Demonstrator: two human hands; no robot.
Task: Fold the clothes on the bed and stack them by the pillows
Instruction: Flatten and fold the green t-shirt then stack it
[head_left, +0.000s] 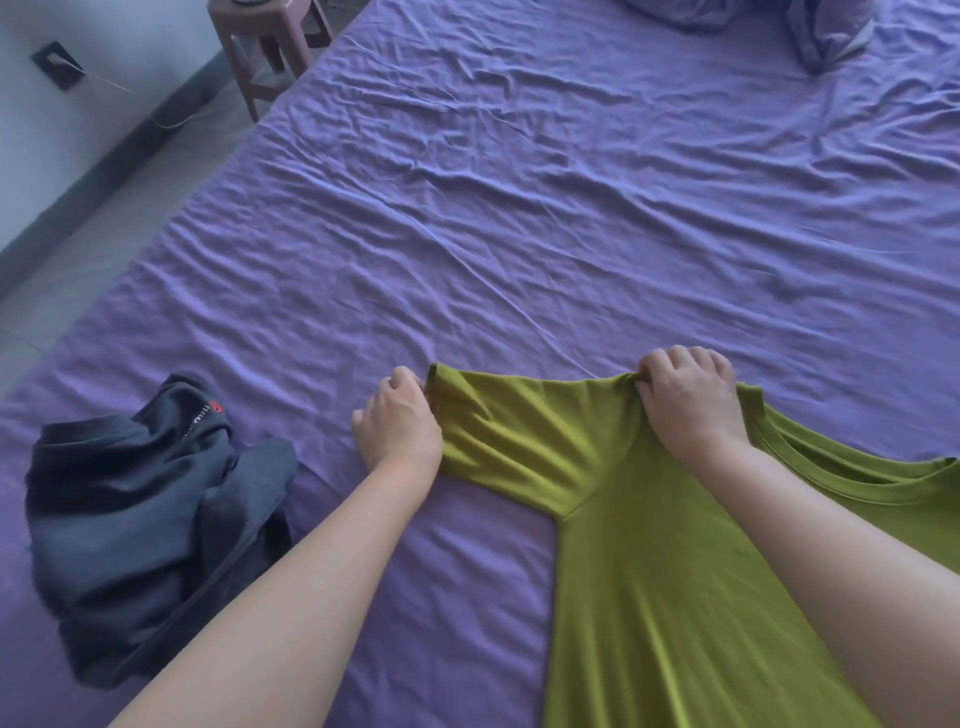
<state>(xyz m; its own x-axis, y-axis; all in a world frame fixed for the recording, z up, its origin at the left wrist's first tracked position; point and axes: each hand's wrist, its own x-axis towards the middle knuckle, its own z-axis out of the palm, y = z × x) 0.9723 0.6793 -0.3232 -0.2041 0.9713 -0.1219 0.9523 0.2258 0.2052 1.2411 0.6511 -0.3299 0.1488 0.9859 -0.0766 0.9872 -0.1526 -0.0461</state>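
Olive-green jersey is bunched under my fingers (655, 365) at two spots on one sleeve. My right hand (688, 400) is curled tight, knuckles up, pinching a fold of cloth at the shoulder seam of the green T-shirt (649, 545). My left hand (397, 423) pinches the hem of that same sleeve at its outer end, thumb and forefinger closed on the edge, the other fingers loosely tucked. Neither hand is slack; both are grasping cloth.

I hold it this way, I judge, to draw the sleeve taut and flat against the bed (519, 208), so the wrinkles running between my two grips pull out before I fold the sleeve in over the body. The sleeve lies stretched between my hands, the collar sits just to the right of my right wrist, and the body of the shirt runs down toward me, under my right forearm and out of the bottom of the view.

To the left of the shirt, well apart from it and beyond my left forearm, a dark grey garment (150, 519) lies in a crumpled heap, not yet folded. Far beyond the shirt, at the head of the bed, the pillows (826, 31) show only in part; nothing I can see is stacked beside them. Off the far left corner of the bed a brownish stool (270, 47) stands on the floor.
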